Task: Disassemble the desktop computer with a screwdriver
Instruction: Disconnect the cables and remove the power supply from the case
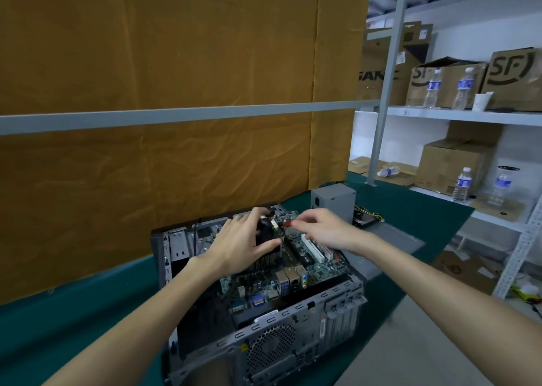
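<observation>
Your desktop computer (264, 297) lies on its side on the green worktop (73, 312), open face up, straight ahead of you and below your forearms. Its long axis runs away from you and slightly to the left: the rear panel with the fan grille (271, 347) is at the near end, and the drive bays are at the far end by the brown curtain. Both of your hands are over the far half of the motherboard (293, 271).

Your left hand (240, 245) is cupped around the dark CPU cooler (265, 239), fingers over its top and thumb against its near side, so it sits on the part itself. Your right hand (322, 230) is just beside it to the right, with curled fingertips pinching a small red piece (289, 223); motion blur hides what that piece is.

The case is grey steel, its side panel is off, and the board with white slots (313, 249) is exposed. A grey power supply (333, 201) stands on the worktop beyond the case. You hold no visible screwdriver, so I judge the cooler the next part to free, by lifting straight up
</observation>
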Demonstrator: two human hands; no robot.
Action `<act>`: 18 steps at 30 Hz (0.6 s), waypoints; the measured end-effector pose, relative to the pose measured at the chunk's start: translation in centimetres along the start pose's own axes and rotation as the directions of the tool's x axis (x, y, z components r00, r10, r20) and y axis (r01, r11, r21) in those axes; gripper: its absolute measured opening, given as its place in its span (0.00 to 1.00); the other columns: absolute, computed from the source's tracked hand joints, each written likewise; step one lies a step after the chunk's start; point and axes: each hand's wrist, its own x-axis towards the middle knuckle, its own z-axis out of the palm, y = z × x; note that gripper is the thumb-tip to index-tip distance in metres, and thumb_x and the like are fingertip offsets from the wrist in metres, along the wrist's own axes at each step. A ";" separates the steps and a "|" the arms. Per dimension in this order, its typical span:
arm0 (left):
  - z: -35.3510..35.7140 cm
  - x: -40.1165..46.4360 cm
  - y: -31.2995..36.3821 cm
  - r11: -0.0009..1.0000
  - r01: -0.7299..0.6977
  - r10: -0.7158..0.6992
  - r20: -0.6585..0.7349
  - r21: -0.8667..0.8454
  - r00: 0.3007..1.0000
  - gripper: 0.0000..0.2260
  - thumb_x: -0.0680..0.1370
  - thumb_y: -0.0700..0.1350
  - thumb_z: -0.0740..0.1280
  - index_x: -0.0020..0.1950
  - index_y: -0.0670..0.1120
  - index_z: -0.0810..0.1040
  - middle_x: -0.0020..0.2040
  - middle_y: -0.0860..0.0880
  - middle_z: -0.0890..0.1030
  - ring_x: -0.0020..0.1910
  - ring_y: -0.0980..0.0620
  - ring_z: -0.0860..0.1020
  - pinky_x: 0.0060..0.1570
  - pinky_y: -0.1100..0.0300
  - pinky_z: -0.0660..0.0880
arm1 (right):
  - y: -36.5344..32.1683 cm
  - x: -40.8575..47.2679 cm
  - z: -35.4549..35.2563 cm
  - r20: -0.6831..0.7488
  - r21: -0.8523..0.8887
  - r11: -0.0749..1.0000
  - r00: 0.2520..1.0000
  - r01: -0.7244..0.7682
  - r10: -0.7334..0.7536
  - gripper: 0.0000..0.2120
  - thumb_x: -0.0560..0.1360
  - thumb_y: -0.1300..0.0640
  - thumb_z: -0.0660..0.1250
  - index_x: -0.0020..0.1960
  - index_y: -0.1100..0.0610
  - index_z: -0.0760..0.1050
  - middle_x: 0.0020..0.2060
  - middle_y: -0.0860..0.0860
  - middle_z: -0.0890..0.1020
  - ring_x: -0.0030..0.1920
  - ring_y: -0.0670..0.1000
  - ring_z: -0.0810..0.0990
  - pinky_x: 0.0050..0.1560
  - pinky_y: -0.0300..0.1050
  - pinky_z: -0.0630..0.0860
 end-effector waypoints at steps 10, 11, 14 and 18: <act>-2.4 0.4 -1.8 0.997 0.031 -0.030 0.013 -0.066 0.999 0.51 0.65 0.71 0.74 0.78 0.52 0.53 0.69 0.51 0.74 0.66 0.49 0.75 0.62 0.48 0.72 | -5.3 2.7 5.0 0.134 -0.167 0.985 0.989 -0.044 0.067 0.19 0.75 0.37 0.65 0.37 0.52 0.72 0.26 0.45 0.73 0.29 0.49 0.71 0.28 0.42 0.62; -3.1 0.4 -2.1 0.998 0.051 -0.050 0.051 -0.024 0.997 0.53 0.64 0.71 0.75 0.79 0.52 0.52 0.68 0.52 0.74 0.66 0.48 0.74 0.64 0.47 0.70 | -5.7 2.8 5.2 0.125 -0.192 0.980 0.989 -0.058 0.083 0.19 0.75 0.36 0.66 0.38 0.51 0.73 0.27 0.45 0.74 0.29 0.49 0.72 0.29 0.42 0.63; -5.0 -0.7 -3.9 0.992 0.125 -0.113 0.268 -0.029 0.957 0.53 0.65 0.64 0.79 0.80 0.55 0.51 0.73 0.51 0.70 0.71 0.48 0.68 0.69 0.47 0.65 | -7.4 3.1 6.3 0.076 -0.324 0.940 0.988 -0.106 0.138 0.26 0.73 0.30 0.64 0.49 0.53 0.77 0.44 0.50 0.82 0.42 0.51 0.80 0.37 0.45 0.71; -6.2 -3.4 -7.2 0.902 0.316 -0.179 0.410 -0.294 0.894 0.34 0.77 0.38 0.70 0.79 0.51 0.60 0.76 0.50 0.67 0.76 0.52 0.64 0.70 0.56 0.66 | -9.1 4.0 8.8 -0.021 -0.628 0.762 0.982 -0.158 0.186 0.39 0.75 0.24 0.55 0.57 0.59 0.78 0.67 0.59 0.75 0.65 0.62 0.73 0.59 0.53 0.74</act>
